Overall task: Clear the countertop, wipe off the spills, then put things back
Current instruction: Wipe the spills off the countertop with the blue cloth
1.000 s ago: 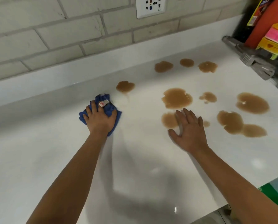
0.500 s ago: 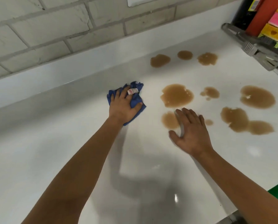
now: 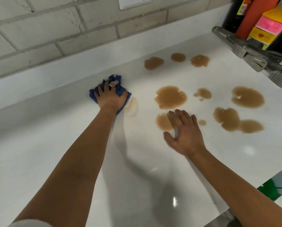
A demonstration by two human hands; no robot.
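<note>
Flat on a blue cloth [image 3: 119, 90], my left hand [image 3: 110, 99] presses it against the white countertop [image 3: 55, 145] near the back ledge. A faint brownish smear [image 3: 132, 107] lies just to the right of the cloth. Several brown spills spread across the right half of the counter, the largest [image 3: 170, 97] in the middle and another [image 3: 247, 97] farther right. Fingers spread, my right hand [image 3: 184, 133] rests open on the counter and partly covers one spill [image 3: 162, 122].
A grey rack [image 3: 251, 51] stands at the counter's right end with coloured packages [image 3: 271, 25] and an orange bottle [image 3: 254, 17] behind it. A brick wall with a white outlet [image 3: 134, 2] runs along the back. Something green [image 3: 269, 190] lies beyond the front right edge.
My left hand slid the cloth right over the leftmost spill, then back a little; only a faint smear is left there. My right hand has stayed in place.
</note>
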